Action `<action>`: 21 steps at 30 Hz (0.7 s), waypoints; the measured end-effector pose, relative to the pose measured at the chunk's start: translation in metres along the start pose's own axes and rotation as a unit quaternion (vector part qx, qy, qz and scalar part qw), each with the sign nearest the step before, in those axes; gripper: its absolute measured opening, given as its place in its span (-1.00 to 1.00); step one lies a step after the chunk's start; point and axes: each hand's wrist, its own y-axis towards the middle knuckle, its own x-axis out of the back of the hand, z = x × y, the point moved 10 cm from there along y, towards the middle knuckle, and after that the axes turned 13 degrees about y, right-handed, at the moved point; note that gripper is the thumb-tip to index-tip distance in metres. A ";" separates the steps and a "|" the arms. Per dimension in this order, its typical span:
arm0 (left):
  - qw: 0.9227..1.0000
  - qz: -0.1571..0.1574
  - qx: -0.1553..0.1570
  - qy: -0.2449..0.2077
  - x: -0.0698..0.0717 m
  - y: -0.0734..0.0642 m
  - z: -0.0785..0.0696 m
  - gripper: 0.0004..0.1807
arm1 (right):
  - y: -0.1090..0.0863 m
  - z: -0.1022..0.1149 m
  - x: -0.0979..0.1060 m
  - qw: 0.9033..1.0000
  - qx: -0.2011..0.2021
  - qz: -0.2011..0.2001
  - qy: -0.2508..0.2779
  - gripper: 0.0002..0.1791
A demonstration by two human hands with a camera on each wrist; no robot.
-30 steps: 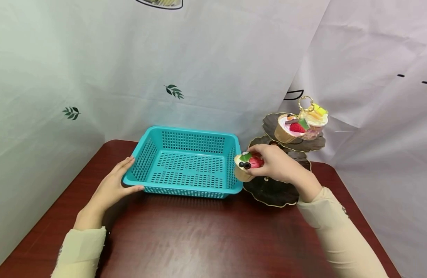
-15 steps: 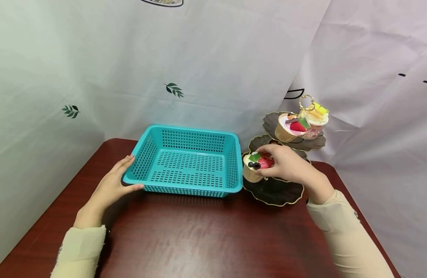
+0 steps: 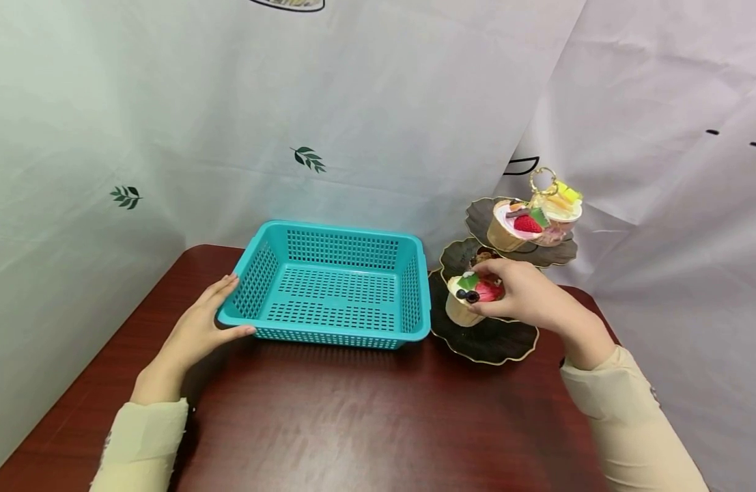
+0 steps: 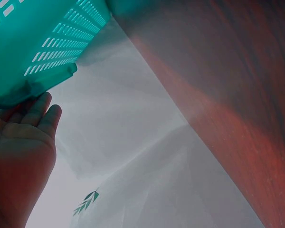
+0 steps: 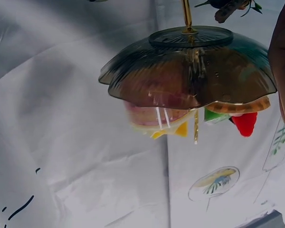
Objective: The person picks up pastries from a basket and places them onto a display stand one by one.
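Observation:
Between thumb and fingers, my right hand (image 3: 531, 294) pinches a cupcake (image 3: 459, 313) topped with cream, a strawberry piece, a green leaf and dark berries. It is over the bottom tier of a dark tiered cake stand (image 3: 491, 347); whether its base touches the tier I cannot tell. My left hand (image 3: 196, 328) rests at the near left corner of a turquoise perforated basket (image 3: 328, 335), fingers on the side rim, thumb at the front. In the left wrist view, its fingers (image 4: 38, 111) lie against the basket's rim. The basket holds nothing.
Two more cupcakes stand on the top tier, a strawberry one (image 3: 507, 232) and a yellow-topped one (image 3: 562, 212), beside a gold ring handle (image 3: 542, 181). A brown-topped item (image 3: 482, 256) sits on the middle tier. The brown table (image 3: 328, 424) meets a pale printed cloth (image 3: 378, 123) behind.
My right hand has carried the cupcake rightward, from beside the basket's right rim to over the stand's bottom tier. My left hand and the basket have stayed in place.

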 end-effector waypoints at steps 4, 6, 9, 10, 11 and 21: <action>1.000 0.000 0.000 0.001 0.000 0.000 0.000 0.08 | -0.006 -0.003 0.003 1.000 0.000 0.001 -0.002 -0.45; 1.000 0.000 0.001 0.001 0.000 0.000 0.000 0.08 | -0.008 -0.004 0.004 1.000 0.002 0.000 -0.001 -0.46; 1.000 -0.001 0.002 0.004 0.000 0.000 0.001 0.08 | -0.011 -0.005 0.006 1.000 0.009 -0.002 -0.002 -0.49; 1.000 -0.001 0.002 0.004 0.000 0.000 0.001 0.08 | -0.013 -0.005 0.006 1.000 0.010 -0.002 -0.002 -0.50; 1.000 -0.001 0.001 0.003 0.000 0.000 0.001 0.08 | -0.014 -0.006 0.007 1.000 0.009 -0.002 -0.002 -0.50; 1.000 -0.002 0.000 0.004 -0.001 0.000 0.001 0.08 | -0.030 -0.021 0.014 1.000 -0.008 -0.019 -0.008 -0.46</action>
